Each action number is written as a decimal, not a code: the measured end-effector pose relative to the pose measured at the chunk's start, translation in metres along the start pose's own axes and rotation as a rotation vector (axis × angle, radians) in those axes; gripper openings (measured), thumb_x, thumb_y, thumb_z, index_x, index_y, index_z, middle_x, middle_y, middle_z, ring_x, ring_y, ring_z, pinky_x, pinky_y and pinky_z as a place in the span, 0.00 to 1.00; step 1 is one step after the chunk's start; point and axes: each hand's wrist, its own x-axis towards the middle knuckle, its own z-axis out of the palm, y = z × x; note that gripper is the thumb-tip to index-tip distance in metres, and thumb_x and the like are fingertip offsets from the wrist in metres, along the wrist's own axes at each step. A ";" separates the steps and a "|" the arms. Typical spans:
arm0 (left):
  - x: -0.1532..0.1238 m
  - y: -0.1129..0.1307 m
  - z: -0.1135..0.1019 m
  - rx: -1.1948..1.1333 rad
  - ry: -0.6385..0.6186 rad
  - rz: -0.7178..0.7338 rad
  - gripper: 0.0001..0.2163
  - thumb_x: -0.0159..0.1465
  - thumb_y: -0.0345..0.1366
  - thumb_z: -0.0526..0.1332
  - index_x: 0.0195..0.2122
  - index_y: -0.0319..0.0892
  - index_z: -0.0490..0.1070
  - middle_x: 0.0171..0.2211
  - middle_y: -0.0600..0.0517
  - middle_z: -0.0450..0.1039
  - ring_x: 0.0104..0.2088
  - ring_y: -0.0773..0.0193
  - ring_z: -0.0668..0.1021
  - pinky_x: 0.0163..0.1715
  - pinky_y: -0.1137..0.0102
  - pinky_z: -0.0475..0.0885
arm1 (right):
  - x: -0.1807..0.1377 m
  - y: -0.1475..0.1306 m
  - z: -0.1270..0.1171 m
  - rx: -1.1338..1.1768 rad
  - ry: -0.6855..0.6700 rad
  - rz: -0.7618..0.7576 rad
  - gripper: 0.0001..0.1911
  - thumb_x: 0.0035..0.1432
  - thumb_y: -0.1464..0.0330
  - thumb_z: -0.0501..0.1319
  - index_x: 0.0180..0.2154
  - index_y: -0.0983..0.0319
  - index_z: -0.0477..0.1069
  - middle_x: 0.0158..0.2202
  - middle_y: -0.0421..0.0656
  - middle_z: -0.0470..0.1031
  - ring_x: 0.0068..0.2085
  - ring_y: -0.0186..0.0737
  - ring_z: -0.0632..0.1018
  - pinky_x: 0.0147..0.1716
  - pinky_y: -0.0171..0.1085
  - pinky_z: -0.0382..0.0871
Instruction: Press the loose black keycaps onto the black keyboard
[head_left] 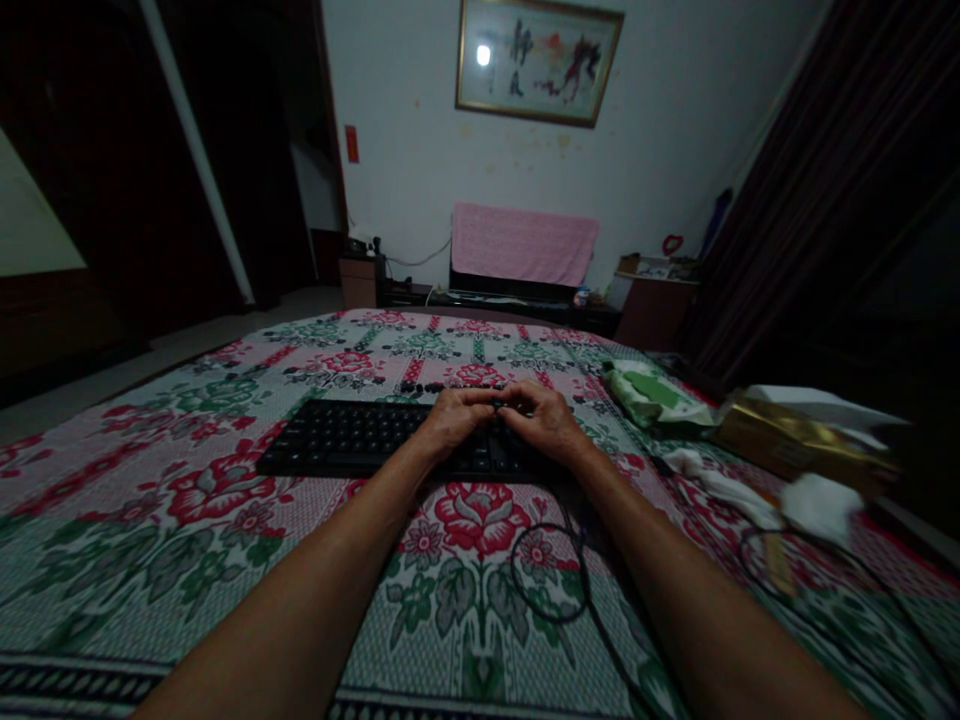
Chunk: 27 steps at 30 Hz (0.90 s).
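A black keyboard (352,430) lies flat on a flower-patterned bedspread (480,560). Over its right part, my left hand (457,415) and my right hand (541,418) meet at the fingertips. The fingers of both are bent and pinched together around a small dark piece, too small and dim to name. Just beyond the keyboard's far edge sits a row of small black pieces (450,387) that look like loose keycaps, partly hidden by my fingers. The keys under my hands are covered from sight.
A black cable (551,615) lies looped near my right forearm. To the right are a green-and-white packet (652,395), a gold box (802,440) and crumpled white tissue (821,505). Beyond the bed, a pink cloth (525,243) hangs over a low dark stand's screen.
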 end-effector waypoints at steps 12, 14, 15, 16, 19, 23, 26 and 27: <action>0.008 -0.007 -0.002 0.584 0.194 0.148 0.13 0.54 0.32 0.57 0.40 0.42 0.75 0.37 0.52 0.77 0.39 0.63 0.76 0.43 0.70 0.69 | 0.000 0.023 -0.008 -0.038 0.000 0.198 0.09 0.46 0.70 0.59 0.33 0.63 0.72 0.31 0.42 0.75 0.31 0.35 0.74 0.33 0.33 0.66; 0.005 -0.005 -0.001 0.710 0.183 0.183 0.13 0.55 0.31 0.55 0.40 0.43 0.75 0.39 0.52 0.76 0.41 0.64 0.76 0.46 0.71 0.68 | -0.002 0.027 -0.006 -0.034 -0.055 0.235 0.09 0.46 0.69 0.59 0.33 0.63 0.72 0.30 0.41 0.75 0.31 0.35 0.74 0.32 0.33 0.66; 0.003 -0.004 0.000 0.755 0.167 0.198 0.13 0.55 0.30 0.55 0.40 0.43 0.75 0.39 0.53 0.76 0.41 0.65 0.76 0.46 0.71 0.67 | -0.003 0.028 -0.004 -0.027 -0.088 0.246 0.09 0.46 0.69 0.59 0.33 0.63 0.72 0.29 0.41 0.76 0.30 0.35 0.74 0.31 0.33 0.66; 0.001 -0.002 0.001 0.794 0.149 0.211 0.13 0.56 0.30 0.54 0.40 0.43 0.75 0.40 0.53 0.76 0.42 0.65 0.76 0.47 0.72 0.67 | -0.003 0.028 -0.003 -0.020 -0.116 0.252 0.09 0.47 0.69 0.59 0.33 0.63 0.72 0.29 0.41 0.76 0.30 0.35 0.74 0.31 0.32 0.66; -0.002 0.001 0.002 0.880 0.127 0.249 0.14 0.57 0.30 0.53 0.40 0.43 0.75 0.40 0.53 0.76 0.42 0.66 0.76 0.47 0.73 0.67 | -0.003 0.026 -0.001 -0.017 -0.151 0.259 0.11 0.47 0.68 0.59 0.35 0.63 0.72 0.30 0.41 0.76 0.31 0.35 0.74 0.31 0.32 0.66; 0.000 -0.004 -0.001 0.971 0.140 0.300 0.15 0.56 0.29 0.53 0.42 0.41 0.74 0.40 0.50 0.75 0.42 0.64 0.75 0.48 0.72 0.67 | -0.003 0.026 -0.002 -0.030 -0.196 0.226 0.11 0.48 0.68 0.58 0.35 0.63 0.73 0.31 0.41 0.76 0.32 0.35 0.75 0.32 0.31 0.66; 0.001 -0.007 -0.003 1.029 0.110 0.313 0.15 0.56 0.29 0.53 0.42 0.42 0.74 0.40 0.50 0.75 0.43 0.63 0.74 0.48 0.70 0.66 | -0.003 0.029 -0.004 -0.079 -0.206 0.197 0.09 0.47 0.68 0.59 0.33 0.62 0.74 0.32 0.41 0.76 0.33 0.35 0.74 0.34 0.32 0.66; 0.001 -0.008 -0.003 1.040 0.094 0.315 0.15 0.56 0.29 0.53 0.42 0.43 0.74 0.40 0.51 0.75 0.43 0.63 0.74 0.48 0.70 0.66 | -0.002 0.030 -0.004 -0.095 -0.210 0.197 0.09 0.46 0.68 0.60 0.33 0.62 0.74 0.32 0.41 0.76 0.33 0.35 0.74 0.34 0.32 0.66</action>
